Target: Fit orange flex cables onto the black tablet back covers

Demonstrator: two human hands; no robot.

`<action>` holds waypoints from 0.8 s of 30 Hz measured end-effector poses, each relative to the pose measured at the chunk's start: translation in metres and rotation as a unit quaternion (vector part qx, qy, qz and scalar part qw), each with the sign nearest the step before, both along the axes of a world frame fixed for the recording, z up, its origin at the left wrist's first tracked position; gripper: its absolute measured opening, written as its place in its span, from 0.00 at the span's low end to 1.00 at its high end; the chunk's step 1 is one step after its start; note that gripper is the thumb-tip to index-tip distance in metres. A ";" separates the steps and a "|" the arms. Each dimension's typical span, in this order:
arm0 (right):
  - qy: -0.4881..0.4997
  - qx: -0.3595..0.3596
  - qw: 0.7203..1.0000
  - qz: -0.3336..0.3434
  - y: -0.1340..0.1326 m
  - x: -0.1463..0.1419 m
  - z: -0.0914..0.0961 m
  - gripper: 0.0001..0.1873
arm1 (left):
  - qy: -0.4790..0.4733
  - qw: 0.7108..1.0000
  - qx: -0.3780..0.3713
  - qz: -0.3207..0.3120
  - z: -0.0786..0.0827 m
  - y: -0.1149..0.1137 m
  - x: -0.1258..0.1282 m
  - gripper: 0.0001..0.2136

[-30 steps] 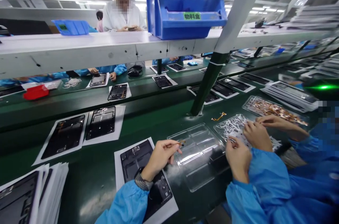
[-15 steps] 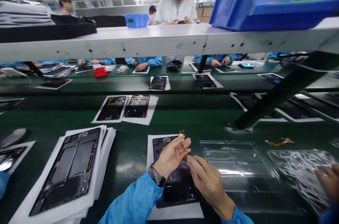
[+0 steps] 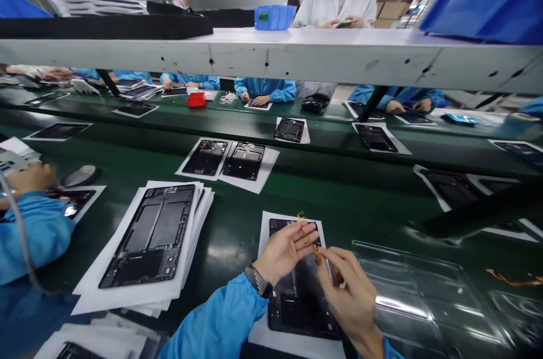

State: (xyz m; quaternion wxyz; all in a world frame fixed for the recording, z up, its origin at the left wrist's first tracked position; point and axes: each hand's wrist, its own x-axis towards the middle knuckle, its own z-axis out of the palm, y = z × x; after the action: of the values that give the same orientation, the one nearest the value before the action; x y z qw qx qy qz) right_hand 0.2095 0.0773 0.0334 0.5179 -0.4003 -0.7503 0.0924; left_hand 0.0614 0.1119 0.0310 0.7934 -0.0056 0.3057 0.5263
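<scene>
An orange flex cable [image 3: 313,243] runs across the fingers of my left hand [image 3: 286,250], its top end sticking out above the thumb. That hand is palm up, thumb against the cable and fingers loosely extended. At the cable's lower end, my right hand [image 3: 350,291] pinches it between thumb and fingertips. Below both hands lies a black tablet housing [image 3: 297,308] on a white paper sheet [image 3: 266,229]; the hands partly cover it.
Left of me is a stack of papers with another tablet housing [image 3: 148,234] on top. A clear plastic tray [image 3: 407,268] lies to the right, with another flex cable [image 3: 511,279] beyond it. A co-worker's sleeve [image 3: 38,234] is at far left. A shelf [image 3: 297,56] crosses overhead.
The view has swung left, so things sit further right in it, and a co-worker's arm now shows at left. Both hands keep the flex cable over the housing.
</scene>
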 end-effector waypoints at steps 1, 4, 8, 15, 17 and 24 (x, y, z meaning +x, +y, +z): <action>0.014 -0.041 0.999 0.000 0.001 0.002 0.003 0.14 | 0.005 1.000 0.018 -0.002 -0.002 -0.001 -0.003 0.07; 0.042 -0.185 0.981 0.025 0.009 0.011 0.011 0.07 | 0.009 0.998 0.066 0.007 -0.008 -0.004 -0.014 0.06; 0.059 -0.398 0.911 0.090 0.018 0.023 0.014 0.15 | 0.045 0.994 0.099 0.023 -0.014 -0.009 -0.031 0.10; 0.154 -0.541 0.812 0.156 0.028 0.023 0.005 0.24 | 0.172 0.973 0.157 0.015 -0.014 -0.026 -0.053 0.15; 0.161 -0.547 0.807 0.152 0.033 0.020 0.003 0.24 | 0.227 0.960 0.165 0.018 -0.016 -0.034 -0.057 0.17; -0.075 -0.424 0.892 0.141 0.036 -0.001 0.047 0.19 | 0.524 0.815 0.245 0.034 -0.001 -0.062 -0.072 0.27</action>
State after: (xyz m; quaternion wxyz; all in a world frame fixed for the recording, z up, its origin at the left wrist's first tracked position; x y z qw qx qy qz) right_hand 0.2083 0.1134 0.0806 0.2231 -0.4778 -0.7250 0.4431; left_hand -0.0111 0.0494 0.0304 0.4699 0.4550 0.5354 0.5343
